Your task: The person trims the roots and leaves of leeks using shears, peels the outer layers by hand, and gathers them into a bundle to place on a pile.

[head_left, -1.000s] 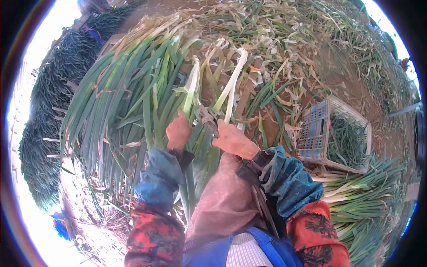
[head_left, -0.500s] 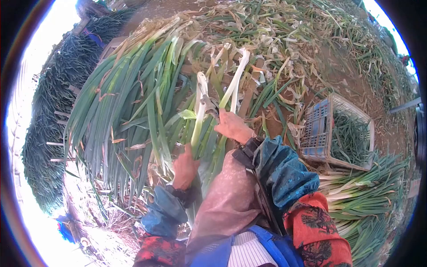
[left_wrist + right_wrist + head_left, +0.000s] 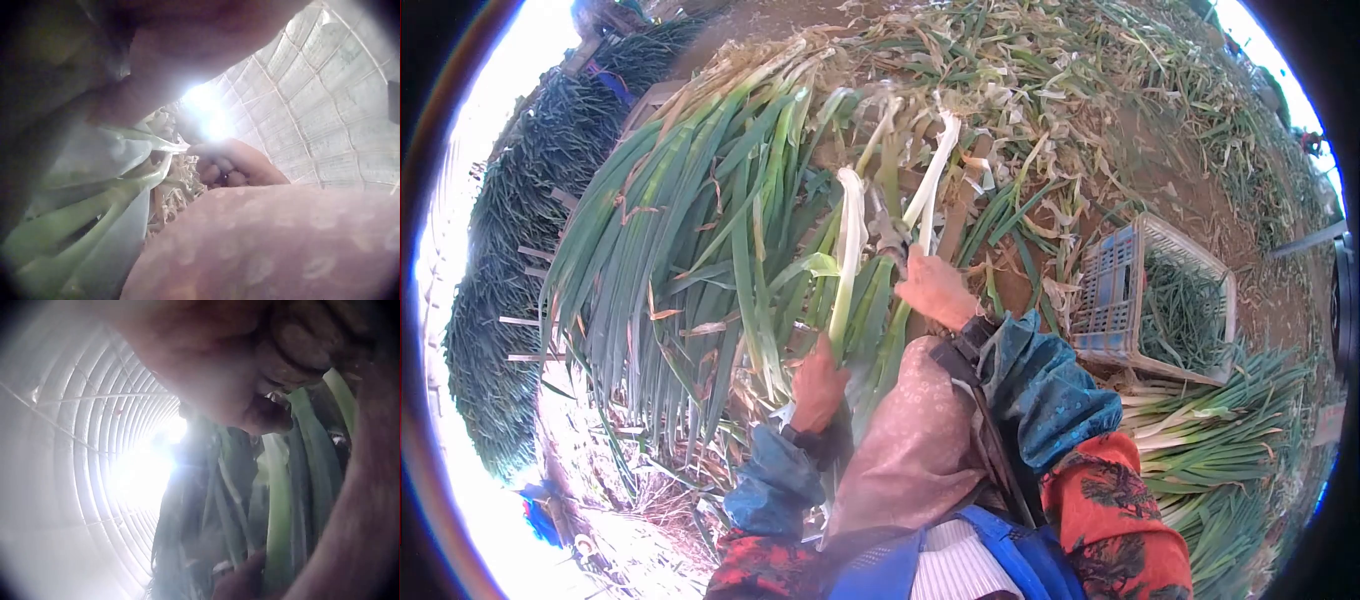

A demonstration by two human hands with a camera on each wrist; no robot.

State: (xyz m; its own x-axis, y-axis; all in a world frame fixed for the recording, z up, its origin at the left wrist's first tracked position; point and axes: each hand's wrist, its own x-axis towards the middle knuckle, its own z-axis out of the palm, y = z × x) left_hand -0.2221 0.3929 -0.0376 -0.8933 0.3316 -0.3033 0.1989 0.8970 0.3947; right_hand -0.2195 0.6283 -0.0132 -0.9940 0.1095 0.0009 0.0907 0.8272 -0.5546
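Note:
My left hand holds a green onion low on its green leaves, the white root end pointing away from me. In the left wrist view, broad leaves spread beside the darkened left hand. My right hand grips a grey metal tool, whose front end lies just right of the held onion's white stalk. The right wrist view shows curled fingers above green stalks. Another green onion, white end up, lies just beyond my right hand and overlaps it in the head view.
A large pile of green onions spreads on the left. Peeled leaves and skins litter the ground ahead. At the right stands a plastic crate with green leaves inside, and more green onions lie below it. A pink apron covers my lap.
My left hand has drawn the green onion back toward my body. The tool in my right hand overlapped the white stalk half a second ago and now sits to its right.

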